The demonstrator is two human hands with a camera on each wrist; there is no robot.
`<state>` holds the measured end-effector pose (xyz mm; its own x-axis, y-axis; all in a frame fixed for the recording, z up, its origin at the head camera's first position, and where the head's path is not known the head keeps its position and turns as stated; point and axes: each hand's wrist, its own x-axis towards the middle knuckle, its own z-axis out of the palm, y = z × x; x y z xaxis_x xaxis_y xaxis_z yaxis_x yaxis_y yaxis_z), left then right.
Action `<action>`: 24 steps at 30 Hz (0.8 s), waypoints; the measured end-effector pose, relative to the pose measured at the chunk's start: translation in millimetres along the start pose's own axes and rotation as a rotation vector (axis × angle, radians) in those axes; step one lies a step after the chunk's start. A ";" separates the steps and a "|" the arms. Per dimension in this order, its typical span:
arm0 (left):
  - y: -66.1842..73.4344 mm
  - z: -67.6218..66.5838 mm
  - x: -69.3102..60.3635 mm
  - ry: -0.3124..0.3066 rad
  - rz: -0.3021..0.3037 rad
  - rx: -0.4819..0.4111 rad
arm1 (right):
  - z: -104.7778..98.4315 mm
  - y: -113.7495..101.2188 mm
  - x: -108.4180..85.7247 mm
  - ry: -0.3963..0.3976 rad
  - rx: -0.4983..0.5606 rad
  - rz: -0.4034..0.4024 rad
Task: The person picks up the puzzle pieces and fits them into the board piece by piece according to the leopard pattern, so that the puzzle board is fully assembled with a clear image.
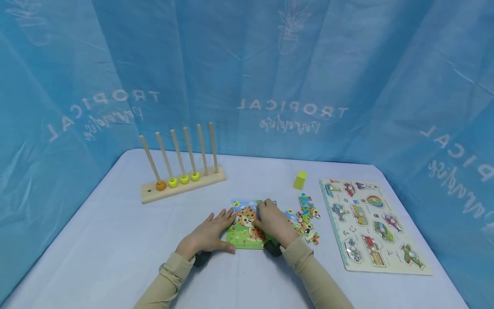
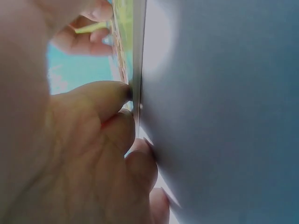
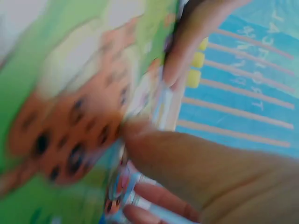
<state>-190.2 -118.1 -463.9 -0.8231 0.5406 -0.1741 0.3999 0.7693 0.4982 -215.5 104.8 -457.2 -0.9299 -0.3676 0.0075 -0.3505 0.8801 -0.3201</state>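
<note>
A leopard jigsaw puzzle [image 1: 241, 240] lies flat on the table, its picture showing a spotted leopard on green grass. Across its left edge rests my left hand [image 1: 210, 231], fingers spread and thumb on the table near the lower corner. In the left wrist view its fingertips touch the board's edge [image 2: 138, 56]. My right hand [image 1: 275, 221] is arched over the puzzle's upper right part and covers it. The right thumb [image 3: 149, 140] touches the leopard picture [image 3: 74, 135]. No piece shows between the right fingers.
Loose jigsaw pieces [image 1: 306, 225] lie heaped right of the puzzle. Behind them stands a yellow block [image 1: 300, 180]. A vehicle peg board [image 1: 366, 227] lies at the right. At the back left is a wooden peg rack [image 1: 185, 185] with several beads on upright rods.
</note>
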 end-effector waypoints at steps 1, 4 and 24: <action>-0.1 0.0 -0.6 0.003 -0.001 0.000 | 0.1 -1.3 1.6 -0.005 0.002 -0.015; 0.2 0.2 -1.6 0.012 0.002 0.001 | 0.7 -2.6 6.7 0.014 0.030 -0.027; 1.5 0.6 -1.0 0.014 0.009 0.006 | -3.7 2.7 11.9 0.033 0.027 0.139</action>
<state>-188.5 -117.2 -463.6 -0.8249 0.5430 -0.1575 0.4102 0.7665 0.4942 -227.8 103.9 -454.5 -0.9725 -0.2326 -0.0079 -0.2157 0.9134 -0.3453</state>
